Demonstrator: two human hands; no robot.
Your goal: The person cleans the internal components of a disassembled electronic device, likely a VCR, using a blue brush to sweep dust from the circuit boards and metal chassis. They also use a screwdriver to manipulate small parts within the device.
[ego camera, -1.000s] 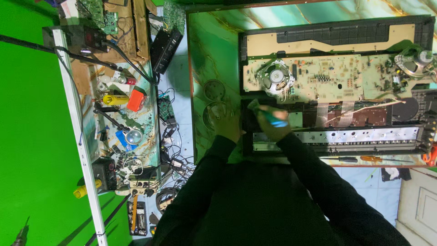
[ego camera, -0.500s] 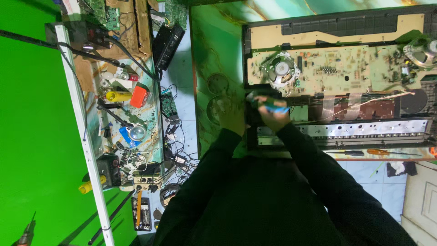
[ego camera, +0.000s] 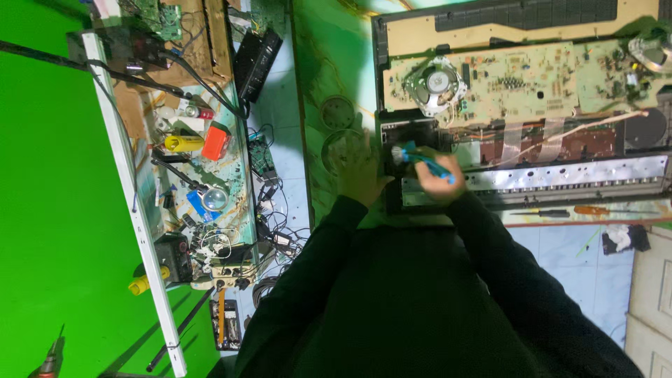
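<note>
An opened electronic keyboard (ego camera: 560, 178) lies on the green table, its tan circuit board (ego camera: 532, 80) and a round speaker (ego camera: 437, 84) laid bare. My right hand (ego camera: 439, 178) grips a blue-handled brush (ego camera: 423, 161), whose white bristles touch the dark left end of the keyboard case. My left hand (ego camera: 360, 169) rests flat on the table just left of the case, fingers spread and holding nothing. It partly covers a round clear disc (ego camera: 336, 148).
A second round disc (ego camera: 338, 112) lies above the left hand. Two screwdrivers (ego camera: 539, 212) (ego camera: 598, 209) lie along the keyboard's near edge. At left, a cluttered shelf (ego camera: 199, 168) carries tools, a yellow item, an orange item, a magnifier and tangled wires.
My left hand has left the spot next to the brush and now lies spread on the table. The right hand still holds the brush at the keyboard's left end.
</note>
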